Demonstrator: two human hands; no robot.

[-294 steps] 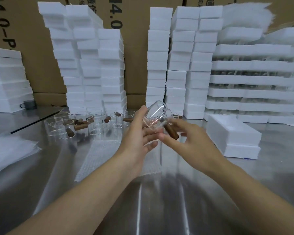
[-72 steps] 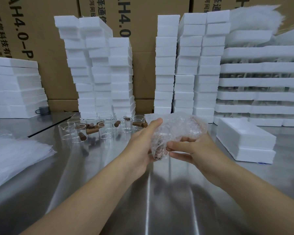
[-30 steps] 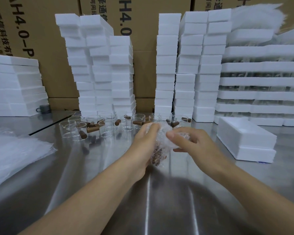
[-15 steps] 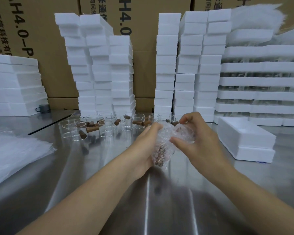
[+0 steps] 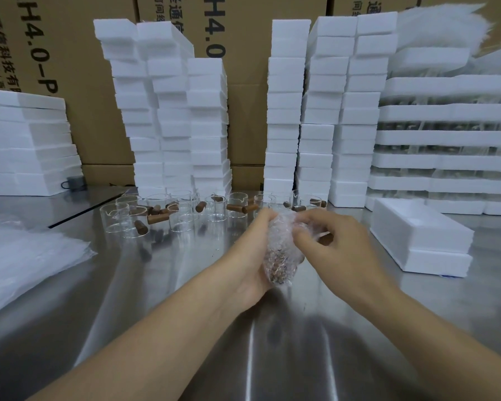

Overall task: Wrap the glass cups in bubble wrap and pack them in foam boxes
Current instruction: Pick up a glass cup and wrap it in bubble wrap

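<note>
Both hands, left hand (image 5: 253, 256) and right hand (image 5: 334, 247), clasp a bubble-wrapped cup (image 5: 281, 250) above the table (image 5: 185, 285), fingers pinching the wrap.

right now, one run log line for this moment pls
step: wrapping | left hand: holds bubble-wrapped cup | right hand: tucking wrap at top | foam box: on table, right | unwrapped cups: waiting behind

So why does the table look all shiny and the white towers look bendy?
Head view: the steel table mirrors overhead light in pale streaks, with dark arm shadows near the bottom; the wide-angle lens makes the foam stacks lean; the bubble-wrapped cup between both hands looks slightly soft.
</note>
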